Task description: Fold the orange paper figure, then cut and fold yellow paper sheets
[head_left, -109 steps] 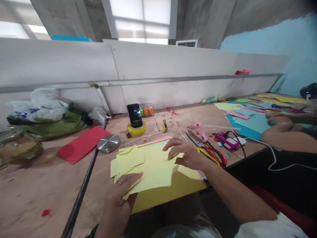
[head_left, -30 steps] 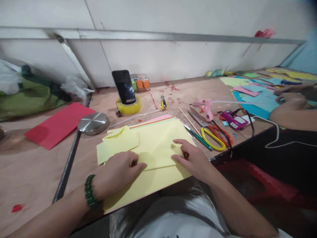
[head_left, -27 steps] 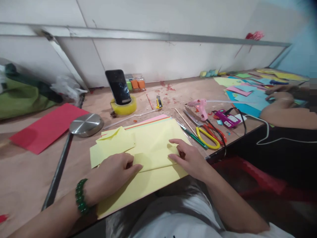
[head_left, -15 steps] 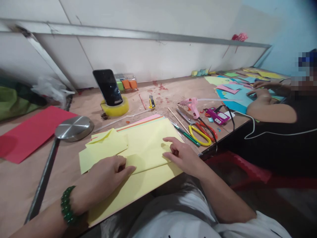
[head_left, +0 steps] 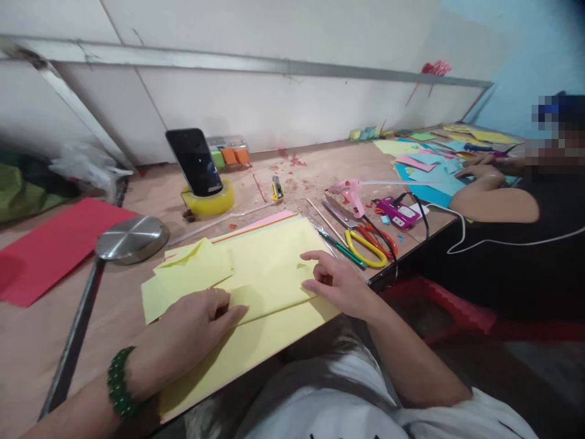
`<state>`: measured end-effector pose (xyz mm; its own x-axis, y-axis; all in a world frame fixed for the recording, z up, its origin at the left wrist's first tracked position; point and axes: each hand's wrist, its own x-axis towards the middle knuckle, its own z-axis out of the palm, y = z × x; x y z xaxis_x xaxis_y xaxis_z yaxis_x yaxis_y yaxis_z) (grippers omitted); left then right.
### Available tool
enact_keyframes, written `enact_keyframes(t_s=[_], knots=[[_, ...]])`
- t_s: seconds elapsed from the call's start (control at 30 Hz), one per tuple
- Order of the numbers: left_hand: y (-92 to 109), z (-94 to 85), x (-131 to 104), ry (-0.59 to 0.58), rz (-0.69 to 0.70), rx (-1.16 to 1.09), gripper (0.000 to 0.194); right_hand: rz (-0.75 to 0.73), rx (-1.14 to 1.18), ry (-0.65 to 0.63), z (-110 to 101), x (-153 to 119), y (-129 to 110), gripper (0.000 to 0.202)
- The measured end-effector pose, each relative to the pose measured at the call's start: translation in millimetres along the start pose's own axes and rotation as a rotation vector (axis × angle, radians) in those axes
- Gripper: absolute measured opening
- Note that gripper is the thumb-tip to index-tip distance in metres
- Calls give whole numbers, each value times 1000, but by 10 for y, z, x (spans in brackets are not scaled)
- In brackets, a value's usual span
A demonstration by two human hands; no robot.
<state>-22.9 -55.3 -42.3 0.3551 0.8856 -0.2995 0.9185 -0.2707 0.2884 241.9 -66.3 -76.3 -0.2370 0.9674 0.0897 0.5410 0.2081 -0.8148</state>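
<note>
A large sheet of yellow paper (head_left: 274,250) lies folded over itself at the table's front edge, its near edge running between my hands. My left hand (head_left: 196,323) rests on its left part, thumb apart from the fingers and touching near the fold. On the right side, my right hand (head_left: 336,281) touches the paper with thumb and forefinger spread, the other fingers curled. Smaller yellow paper pieces (head_left: 183,283) lie beyond my left hand, one with a raised folded flap. Other coloured sheets peek out under the large one.
Yellow-handled scissors (head_left: 365,247), a pink glue gun (head_left: 351,195) and a purple power strip (head_left: 397,212) lie to the right. A phone (head_left: 196,161) leans in a tape roll (head_left: 210,200). Left are a round metal lamp head (head_left: 132,239) and red paper (head_left: 64,244). A co-worker's hand (head_left: 484,177) works on blue paper.
The whole view has shifted slightly. Both my hands stay in nearly the same place on the yellow paper. A co-worker's hands have moved a little.
</note>
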Motion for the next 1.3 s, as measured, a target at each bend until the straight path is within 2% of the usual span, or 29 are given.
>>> enact_keyframes(t_s=[0.27, 0.63, 1.3], knots=[[-15, 8, 6, 12, 7, -13, 40, 45, -22, 20, 37, 5, 4, 36], [-24, 23, 17, 10, 1, -7, 39, -1, -95, 27, 56, -21, 6, 34], [7, 9, -15, -8, -24, 28, 39, -274, -234, 92, 67, -103, 101, 31]])
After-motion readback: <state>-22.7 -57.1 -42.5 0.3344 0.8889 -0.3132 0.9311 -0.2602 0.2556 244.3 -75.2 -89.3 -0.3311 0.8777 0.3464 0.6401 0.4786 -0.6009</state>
